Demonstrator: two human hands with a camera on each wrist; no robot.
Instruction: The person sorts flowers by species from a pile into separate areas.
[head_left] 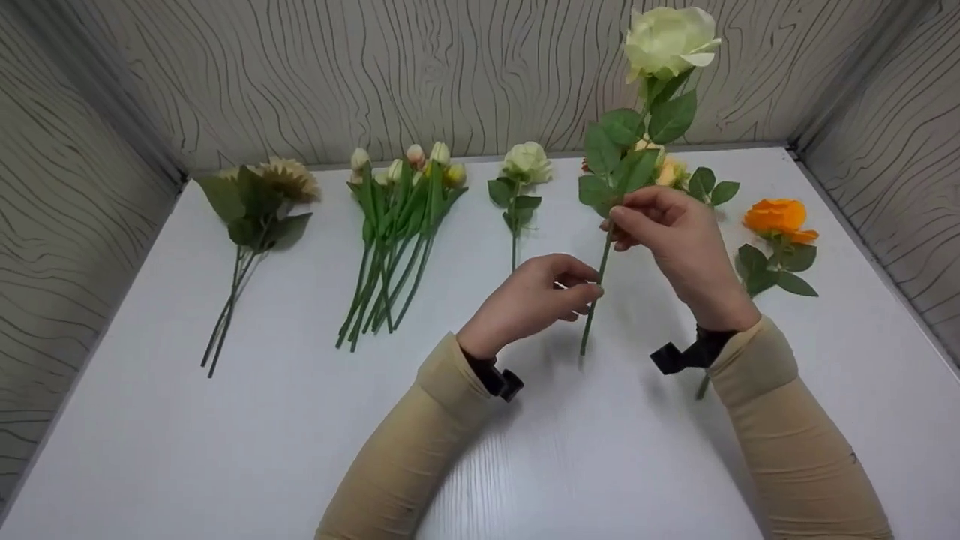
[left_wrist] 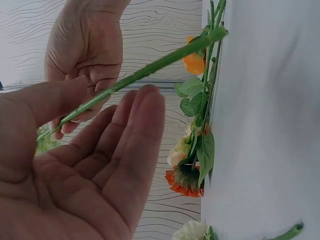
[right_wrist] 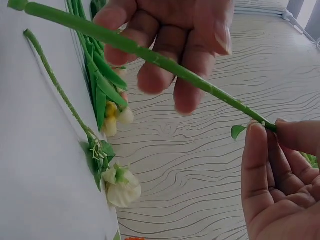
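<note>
My right hand (head_left: 682, 251) pinches the green stem of a white artificial rose (head_left: 667, 41) between thumb and fingertips, just below its leaves. The rose stands nearly upright, its bloom high against the back wall and its cut stem end above the table. Lower down, my left hand (head_left: 529, 300) is beside the stem with thumb and fingers apart. In the left wrist view the stem (left_wrist: 145, 72) crosses the gap between that thumb and the relaxed fingers. From the right wrist view, the left fingers (right_wrist: 155, 75) hang loosely behind the stem, without closing round it.
Along the back of the white table (head_left: 262, 450) lie a beige flower pair (head_left: 285, 180), a bunch of tulips (head_left: 401, 225) and another white rose (head_left: 526, 163). Peach flowers (head_left: 670, 172) lie behind the right hand, with an orange flower (head_left: 778, 217) to its right. Patterned walls (head_left: 450, 75) enclose the table.
</note>
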